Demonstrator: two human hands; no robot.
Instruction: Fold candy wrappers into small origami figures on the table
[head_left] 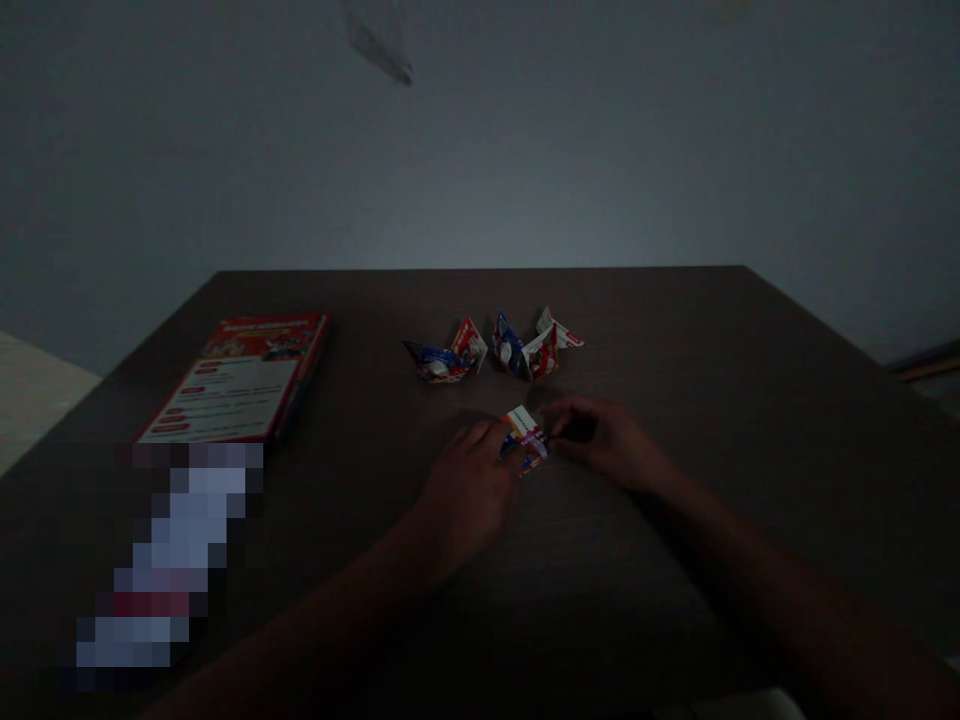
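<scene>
A small folded piece of colourful printed paper [528,432] lies on the dark table between my hands. My left hand [472,480] rests on its left side, the fingers closed on its edge. At its right corner, my right hand [604,440] pinches the paper between thumb and index finger. Beyond the hands stand two folded paper shapes with pointed ends in red, blue and white, one on the left [450,357] and one on the right [534,348], close together.
A stack of red-and-white printed sheets or booklets [232,385] sits on the table's left side. Nearer on the left is a pixelated pale object [180,560]. Behind the dark table [645,300] rises a plain wall.
</scene>
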